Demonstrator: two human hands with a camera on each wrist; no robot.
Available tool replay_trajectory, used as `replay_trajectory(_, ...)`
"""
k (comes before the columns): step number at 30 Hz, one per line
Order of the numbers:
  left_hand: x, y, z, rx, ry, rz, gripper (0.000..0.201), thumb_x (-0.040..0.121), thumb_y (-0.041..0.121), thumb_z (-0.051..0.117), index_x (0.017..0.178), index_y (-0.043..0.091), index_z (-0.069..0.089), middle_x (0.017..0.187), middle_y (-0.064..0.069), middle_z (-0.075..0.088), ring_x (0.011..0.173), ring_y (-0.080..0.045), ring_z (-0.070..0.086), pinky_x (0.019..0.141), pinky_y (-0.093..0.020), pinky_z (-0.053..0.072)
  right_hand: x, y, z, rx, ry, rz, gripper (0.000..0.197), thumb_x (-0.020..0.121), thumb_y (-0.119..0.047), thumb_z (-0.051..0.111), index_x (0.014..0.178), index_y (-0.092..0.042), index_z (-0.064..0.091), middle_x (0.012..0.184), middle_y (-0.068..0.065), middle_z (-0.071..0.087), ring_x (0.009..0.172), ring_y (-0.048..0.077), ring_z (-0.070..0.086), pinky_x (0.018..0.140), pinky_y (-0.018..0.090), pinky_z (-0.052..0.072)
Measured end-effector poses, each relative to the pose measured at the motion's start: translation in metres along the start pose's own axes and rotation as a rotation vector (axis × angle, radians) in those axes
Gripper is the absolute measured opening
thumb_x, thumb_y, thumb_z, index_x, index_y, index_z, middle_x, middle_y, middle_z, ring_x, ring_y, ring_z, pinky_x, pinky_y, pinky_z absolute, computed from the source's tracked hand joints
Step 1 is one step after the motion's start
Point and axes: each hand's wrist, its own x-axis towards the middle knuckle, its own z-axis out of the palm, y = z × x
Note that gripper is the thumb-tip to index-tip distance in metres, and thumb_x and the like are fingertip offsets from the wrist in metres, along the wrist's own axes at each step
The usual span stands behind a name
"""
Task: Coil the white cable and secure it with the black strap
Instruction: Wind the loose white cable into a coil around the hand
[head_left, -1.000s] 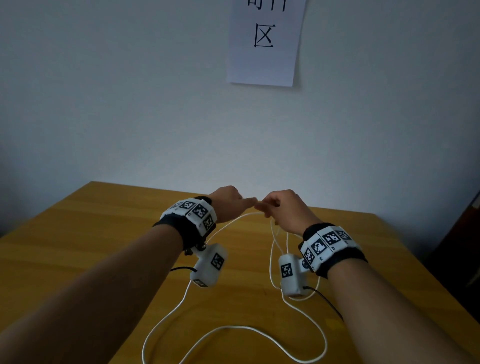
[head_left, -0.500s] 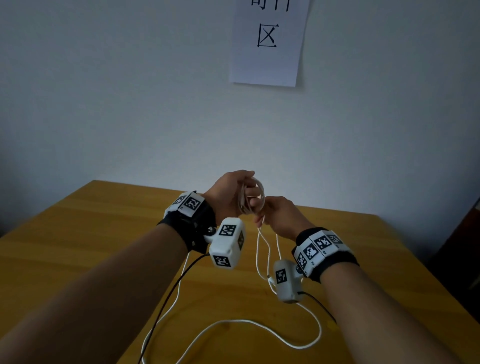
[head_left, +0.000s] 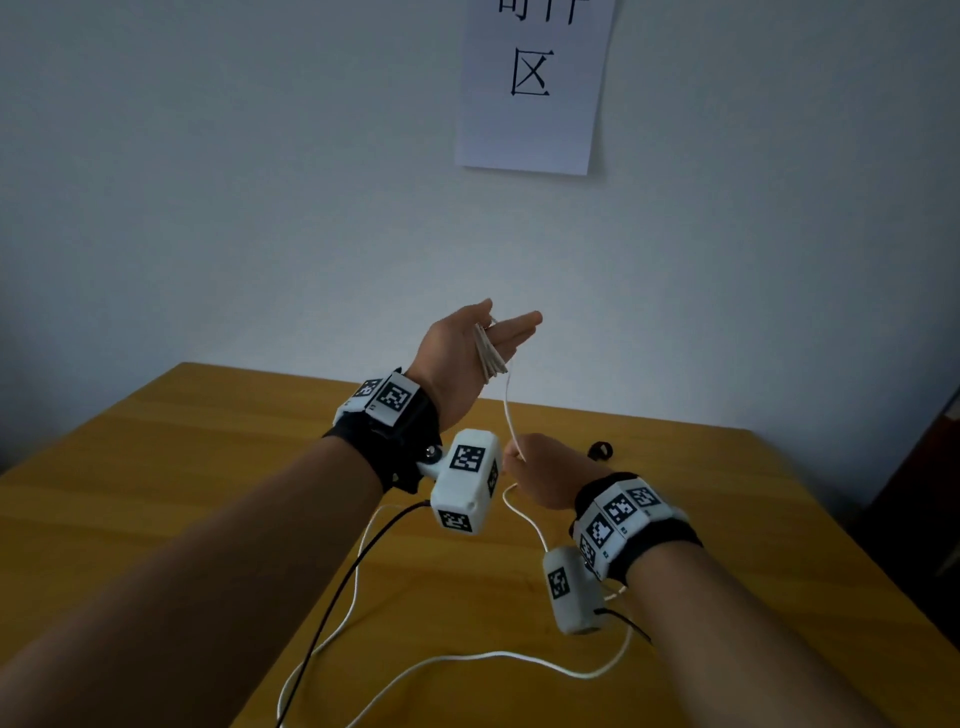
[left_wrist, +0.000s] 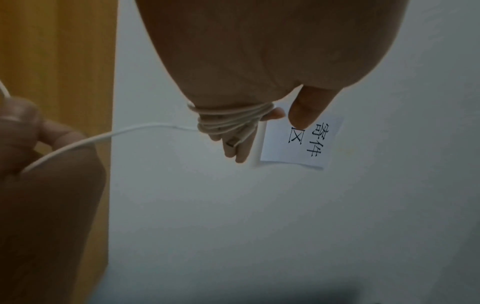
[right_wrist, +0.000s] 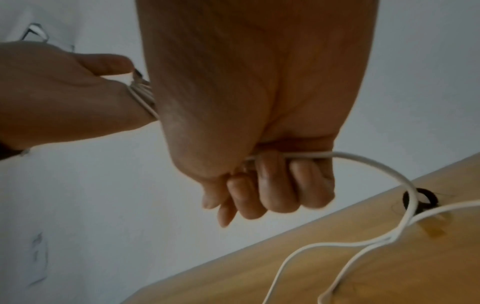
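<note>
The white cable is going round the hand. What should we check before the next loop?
1. Loops sit snug round the left hand: ok, several turns of the white cable wrap its straight fingers.
2. Right hand grips the loose strand: ok, fingers curled round it.
3. Strand between the hands is free of knots: ok, it runs straight.
4. Slack left on the table: ok, a long stretch lies there.
5. Slack free of tangles: cannot tell, two strands cross near the black strap.
6. Strap within reach: ok, it lies on the table beyond the right hand.
</note>
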Motion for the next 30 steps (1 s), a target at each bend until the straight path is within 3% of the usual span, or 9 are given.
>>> replay_trajectory(2,0.001,-0.004,0.001,0.121,0.019,0.001,0.025,0.101,0.024,0.037,0.102,0.01,0.058,0.132,-0.017,0.063,0.128,-0.023,0.056,0.115,-0.034,0.025,-0.003,-0.009,-0.003,-0.055,-0.038,-0.036,0.037,0.105,-0.023,0.042,0.071,-0.011,0.05,0.073,0.009,0.057,0.067,0.022,0.049,0.069,0.035,0.043)
replay_trajectory(5,0.005,-0.01,0.002,0.364,0.092,0.005,0.044,0.1,0.02,0.04,0.13,-0.01,0.051,0.134,-0.017,0.061,0.121,-0.017,0.058,0.099,-0.022,0.041,-0.007,-0.02,-0.008,-0.129,-0.086,-0.074,0.042,0.104,-0.036,0.045,0.088,-0.003,0.065,0.093,0.014,0.073,0.083,0.027,0.067,0.082,0.042,0.054)
replay_trajectory(7,0.004,-0.014,-0.002,0.555,0.135,0.007,0.048,0.094,0.031,0.05,0.124,-0.007,0.047,0.135,-0.023,0.058,0.118,-0.023,0.057,0.085,-0.021,0.049,-0.008,-0.023,-0.011,-0.148,-0.04,-0.103,0.047,0.101,-0.056,0.046,0.084,-0.015,0.062,0.087,0.002,0.067,0.081,0.021,0.064,0.081,0.042,0.052)
replay_trajectory(11,0.003,-0.03,-0.027,1.105,0.154,-0.014,0.048,0.072,0.062,0.05,0.089,0.019,0.04,0.105,-0.015,0.064,0.098,-0.031,0.062,0.089,-0.056,0.05,-0.008,-0.021,-0.019,-0.013,0.051,-0.084,0.045,0.096,-0.062,0.055,0.07,-0.025,0.056,0.073,-0.003,0.058,0.067,0.015,0.056,0.069,0.035,0.046)
replay_trajectory(17,-0.007,-0.034,-0.031,1.56,0.135,-0.09,0.049,0.094,0.057,0.036,0.101,0.009,0.044,0.092,-0.007,0.053,0.086,-0.025,0.056,0.08,-0.041,0.048,-0.013,-0.015,-0.022,0.173,0.165,-0.127,0.033,0.099,-0.036,0.06,0.077,-0.014,0.071,0.057,-0.006,0.056,0.043,0.004,0.043,0.056,0.029,0.039)
replay_trajectory(20,-0.01,-0.037,-0.033,1.605,0.08,-0.122,0.051,0.092,0.068,0.025,0.094,0.021,0.044,0.085,-0.007,0.066,0.08,-0.026,0.064,0.082,-0.045,0.052,-0.014,-0.014,-0.022,0.224,0.237,-0.136,0.028,0.099,-0.023,0.058,0.073,-0.02,0.069,0.053,-0.011,0.058,0.043,0.002,0.046,0.055,0.031,0.041)
replay_trajectory(24,-0.012,-0.04,-0.036,1.584,0.014,-0.149,0.091,0.076,0.082,0.007,0.114,0.012,0.052,0.07,-0.001,0.073,0.067,-0.011,0.062,0.077,-0.038,0.049,-0.01,-0.005,-0.026,0.284,0.39,-0.15,0.024,0.096,-0.022,0.057,0.076,-0.021,0.07,0.076,0.005,0.072,0.075,0.029,0.068,0.076,0.048,0.056)
replay_trajectory(26,-0.012,-0.041,-0.032,1.598,0.003,-0.126,0.081,0.085,0.07,0.013,0.112,0.007,0.055,0.081,-0.007,0.068,0.069,-0.017,0.056,0.072,-0.034,0.044,-0.007,0.001,-0.027,0.281,0.421,-0.137,0.022,0.092,-0.029,0.058,0.077,-0.022,0.072,0.08,0.008,0.074,0.081,0.032,0.069,0.081,0.053,0.057)
replay_trajectory(30,-0.009,-0.041,-0.029,1.482,-0.003,-0.116,0.054,0.096,0.06,0.033,0.08,0.011,0.046,0.069,-0.006,0.057,0.056,-0.019,0.049,0.059,-0.035,0.044,-0.005,0.009,-0.027,0.283,0.465,-0.129,0.017,0.095,-0.032,0.064,0.085,-0.022,0.072,0.085,0.003,0.074,0.086,0.023,0.069,0.083,0.046,0.058)
